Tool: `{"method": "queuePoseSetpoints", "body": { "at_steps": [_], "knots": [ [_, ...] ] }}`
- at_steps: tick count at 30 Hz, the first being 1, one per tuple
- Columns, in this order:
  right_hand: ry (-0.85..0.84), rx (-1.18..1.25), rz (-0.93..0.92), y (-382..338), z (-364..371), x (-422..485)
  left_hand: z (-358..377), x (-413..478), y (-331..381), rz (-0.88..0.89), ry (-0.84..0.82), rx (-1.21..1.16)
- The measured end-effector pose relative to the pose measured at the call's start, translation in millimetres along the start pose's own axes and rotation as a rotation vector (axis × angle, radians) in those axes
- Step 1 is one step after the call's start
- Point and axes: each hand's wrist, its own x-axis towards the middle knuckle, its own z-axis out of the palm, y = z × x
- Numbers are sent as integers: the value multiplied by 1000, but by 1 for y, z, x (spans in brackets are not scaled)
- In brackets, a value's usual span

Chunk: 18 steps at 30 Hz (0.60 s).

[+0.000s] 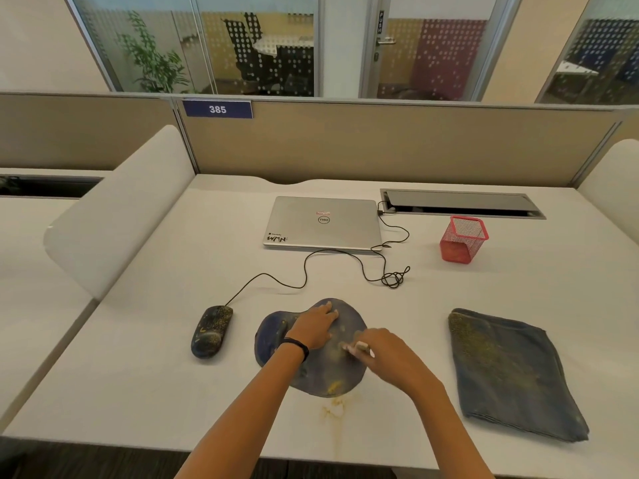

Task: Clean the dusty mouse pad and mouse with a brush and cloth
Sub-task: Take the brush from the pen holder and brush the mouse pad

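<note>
A round dark blue mouse pad (321, 373) lies near the desk's front edge, smeared with yellow dust. My left hand (316, 326) presses flat on its far part, fingers spread. My right hand (383, 354) grips a small pale brush (358, 348) whose tip touches the pad's middle; the hand is blurred. A black wired mouse (211, 331), speckled with yellow dust, sits left of the pad. A folded dark blue cloth (511, 371), dusty on top, lies to the right.
Yellow dust (333, 407) is scattered on the white desk (138, 357) just in front of the pad. A shut silver laptop (323, 223) sits behind, with the mouse cable (304, 271) looping across. A red mesh pen cup (463, 238) stands at the back right.
</note>
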Motion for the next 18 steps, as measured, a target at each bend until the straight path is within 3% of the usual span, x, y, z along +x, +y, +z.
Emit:
{"method": "queuePoseSetpoints", "body": {
  "at_steps": [3,5,11,16,18],
  "knots": [
    [-141,70,-33,0,6,-4,2,0,0,-6,9,4],
    [-150,151,-22,2,5,-4,2,0,0,-3,9,-2],
    [112,335,2,13,8,1,1,-1,0,-7,8,-3],
    [-82,400,42,28,17,3,0,-1,1,-13,12,-16],
    [-83,453,44,31,14,5,0,-2,2,-10,10,-19]
  ]
}}
